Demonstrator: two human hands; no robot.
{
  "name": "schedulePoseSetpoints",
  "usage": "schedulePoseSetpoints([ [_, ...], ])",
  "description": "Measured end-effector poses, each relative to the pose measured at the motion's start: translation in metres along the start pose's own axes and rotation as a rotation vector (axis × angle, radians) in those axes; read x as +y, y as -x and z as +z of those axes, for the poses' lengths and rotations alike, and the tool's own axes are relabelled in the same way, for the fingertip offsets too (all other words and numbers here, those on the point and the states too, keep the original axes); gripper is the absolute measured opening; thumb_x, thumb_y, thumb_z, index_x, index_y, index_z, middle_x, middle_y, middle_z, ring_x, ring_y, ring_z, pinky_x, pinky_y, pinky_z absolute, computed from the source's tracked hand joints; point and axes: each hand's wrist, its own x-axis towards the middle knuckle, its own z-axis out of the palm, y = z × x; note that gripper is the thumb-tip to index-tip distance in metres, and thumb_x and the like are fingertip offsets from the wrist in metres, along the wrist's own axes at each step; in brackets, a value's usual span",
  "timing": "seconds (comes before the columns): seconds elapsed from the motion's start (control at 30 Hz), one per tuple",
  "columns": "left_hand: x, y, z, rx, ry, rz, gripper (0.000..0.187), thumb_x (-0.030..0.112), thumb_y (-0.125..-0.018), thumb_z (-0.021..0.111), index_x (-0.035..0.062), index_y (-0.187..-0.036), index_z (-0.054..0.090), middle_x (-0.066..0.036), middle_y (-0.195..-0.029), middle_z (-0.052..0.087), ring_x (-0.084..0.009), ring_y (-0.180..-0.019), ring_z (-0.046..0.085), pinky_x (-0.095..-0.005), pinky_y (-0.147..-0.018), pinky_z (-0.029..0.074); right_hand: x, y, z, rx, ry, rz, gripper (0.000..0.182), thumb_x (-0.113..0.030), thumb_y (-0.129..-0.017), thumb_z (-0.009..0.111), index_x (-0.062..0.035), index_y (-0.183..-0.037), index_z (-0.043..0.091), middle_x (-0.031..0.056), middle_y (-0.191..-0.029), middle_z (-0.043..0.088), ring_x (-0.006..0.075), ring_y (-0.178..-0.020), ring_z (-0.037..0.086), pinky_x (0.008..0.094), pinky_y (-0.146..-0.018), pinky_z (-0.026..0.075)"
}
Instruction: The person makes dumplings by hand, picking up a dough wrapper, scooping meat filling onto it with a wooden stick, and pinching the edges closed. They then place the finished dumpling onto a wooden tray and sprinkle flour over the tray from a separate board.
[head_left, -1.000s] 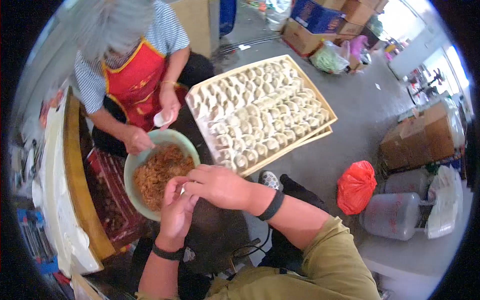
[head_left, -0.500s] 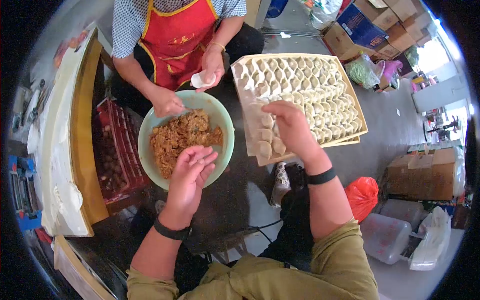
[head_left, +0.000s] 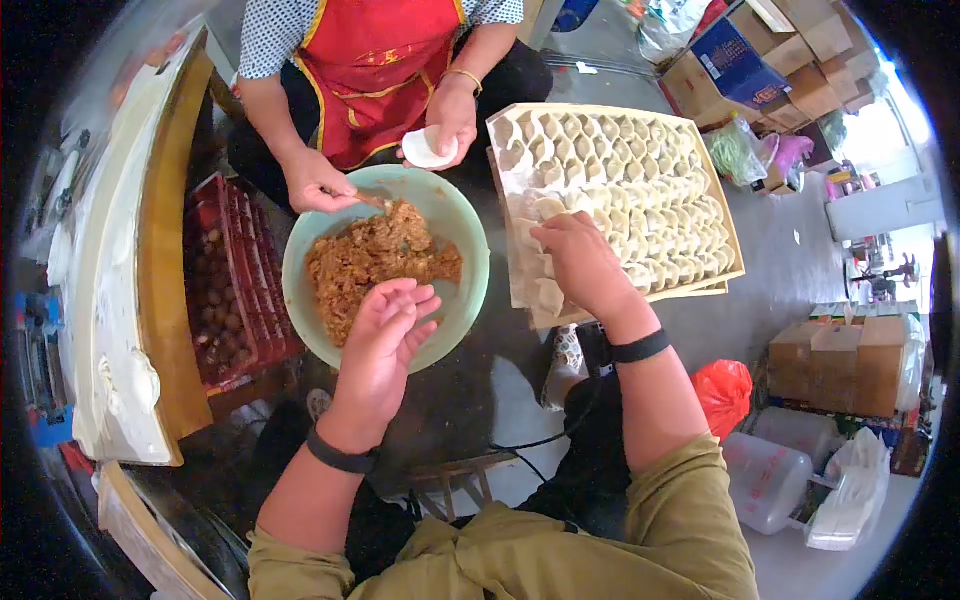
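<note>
My right hand (head_left: 585, 262) reaches over the left side of a wooden tray (head_left: 737, 262) filled with rows of dumplings (head_left: 640, 215). Its fingers are bent down and closed on a pale dumpling (head_left: 526, 234) at the tray's edge; the fingertips are partly hidden. My left hand (head_left: 385, 325) is palm up above the near rim of a pale green bowl (head_left: 470, 320), fingers loosely curled apart with nothing in them. Brown minced filling (head_left: 375, 255) lies in the bowl. Opposite, a co-worker's hand (head_left: 320, 185) holds a utensil in the filling, and the other holds a round wrapper (head_left: 430, 148).
A floury board (head_left: 110, 350) on a wooden table stands at left, beside a dark red crate (head_left: 255, 290) of round brown items. At right are a red plastic bag (head_left: 722, 395), clear plastic containers (head_left: 765, 475) and cardboard boxes (head_left: 840, 360). A black cable (head_left: 540, 442) crosses below.
My right hand's fingers have bent down and closed at the tray's left edge. The co-worker's utensil hand has lifted toward the bowl's far rim, and the wrapper now lies flatter. The view has shifted slightly.
</note>
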Motion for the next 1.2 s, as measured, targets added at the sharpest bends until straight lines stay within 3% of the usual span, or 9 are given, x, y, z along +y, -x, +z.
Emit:
schedulePoseSetpoints([
  [0.6, 0.013, 0.011, -0.018, 0.088, -0.004, 0.046, 0.021, 0.017, -0.101, 0.057, 0.0116, -0.121, 0.056, -0.005, -0.119, 0.066, -0.0179, -0.113, 0.062, -0.0323, -0.091, 0.048, -0.007, -0.001, 0.009, -0.02, 0.061, 0.037, 0.037, 0.004, -0.08, 0.054, -0.0027, -0.113, 0.068, 0.0179, -0.106, 0.067, 0.0382, -0.105, 0.058, 0.0461, -0.096, 0.047],
  [0.8, 0.023, 0.017, -0.027, 0.132, -0.035, 0.129, 0.023, 0.02, -0.099, 0.061, 0.0124, -0.12, 0.056, -0.005, -0.117, 0.067, -0.0171, -0.111, 0.063, -0.0314, -0.09, 0.049, 0.001, 0.004, 0.006, -0.058, 0.135, 0.034, 0.033, -0.002, -0.089, 0.056, -0.0054, -0.121, 0.065, 0.0173, -0.117, 0.062, 0.0369, -0.11, 0.057, 0.0446, -0.094, 0.048],
  [0.9, 0.036, 0.019, -0.036, 0.178, -0.02, 0.159, 0.025, 0.021, -0.097, 0.064, 0.0128, -0.119, 0.055, -0.004, -0.117, 0.066, -0.0155, -0.11, 0.063, -0.0297, -0.089, 0.048, -0.05, -0.004, -0.016, -0.024, 0.061, 0.045, 0.032, -0.004, -0.09, 0.06, -0.0048, -0.122, 0.064, 0.0181, -0.118, 0.062, 0.0382, -0.11, 0.058, 0.0456, -0.096, 0.048],
  [0.93, 0.047, 0.023, -0.037, 0.209, -0.091, 0.174, 0.026, 0.016, -0.096, 0.064, 0.0104, -0.12, 0.054, -0.004, -0.116, 0.065, -0.0139, -0.108, 0.062, -0.0294, -0.09, 0.048, -0.062, -0.006, -0.016, -0.054, -0.016, -0.008, 0.032, -0.005, -0.09, 0.06, -0.0043, -0.122, 0.064, 0.0184, -0.118, 0.062, 0.0389, -0.11, 0.058, 0.0458, -0.095, 0.048],
  [1.03, 0.076, 0.032, -0.055, 0.183, -0.461, 0.59, 0.025, 0.013, -0.097, 0.061, 0.0073, -0.12, 0.054, -0.004, -0.112, 0.064, -0.0133, -0.104, 0.061, -0.03, -0.09, 0.049, -0.09, -0.006, -0.014, -0.12, -0.188, -0.143, 0.032, -0.009, -0.091, 0.061, -0.003, -0.122, 0.064, 0.019, -0.119, 0.063, 0.0407, -0.108, 0.06, 0.0459, -0.094, 0.049],
  [1.07, 0.088, 0.039, -0.059, 0.32, -0.553, 0.59, 0.02, 0.01, -0.092, 0.064, 0.0034, -0.11, 0.059, -0.006, -0.107, 0.063, -0.0165, -0.102, 0.063, -0.0356, -0.088, 0.05, -0.102, -0.003, -0.009, -0.118, -0.219, -0.184, 0.032, -0.01, -0.092, 0.062, -0.0026, -0.122, 0.064, 0.0191, -0.12, 0.063, 0.0411, -0.107, 0.06, 0.0458, -0.094, 0.05],
  [1.1, 0.102, 0.044, -0.072, 0.426, -0.814, 0.743, 0.023, 0.008, -0.087, 0.067, 0.0037, -0.109, 0.06, -0.01, -0.105, 0.064, -0.023, -0.1, 0.064, -0.0365, -0.085, 0.051, -0.113, -0.001, -0.006, -0.116, -0.249, -0.223, 0.032, -0.011, -0.092, 0.062, -0.0023, -0.122, 0.064, 0.0192, -0.12, 0.063, 0.0416, -0.107, 0.061, 0.0456, -0.093, 0.05],
  [1.13, 0.118, 0.053, -0.081, 0.529, -1.019, 0.814, 0.024, 0.008, -0.085, 0.069, 0.0038, -0.107, 0.061, -0.012, -0.103, 0.064, -0.0267, -0.098, 0.064, -0.0384, -0.084, 0.051, -0.118, 0.002, 0.002, -0.123, -0.168, -0.242, 0.037, -0.017, -0.088, 0.068, -0.0067, -0.123, 0.063, 0.0157, -0.122, 0.064, 0.0382, -0.113, 0.059, 0.0461, -0.096, 0.049],
  [1.2, 0.148, 0.073, -0.102, 0.743, -1.407, 0.906, 0.024, 0.008, -0.08, 0.071, 0.0042, -0.102, 0.062, -0.015, -0.099, 0.062, -0.0323, -0.095, 0.062, -0.041, -0.084, 0.051, -0.125, 0.006, 0.011, -0.176, -0.119, -0.241, 0.039, -0.017, -0.087, 0.07, -0.0077, -0.124, 0.063, 0.0158, -0.124, 0.063, 0.0381, -0.115, 0.058, 0.0463, -0.098, 0.049],
])
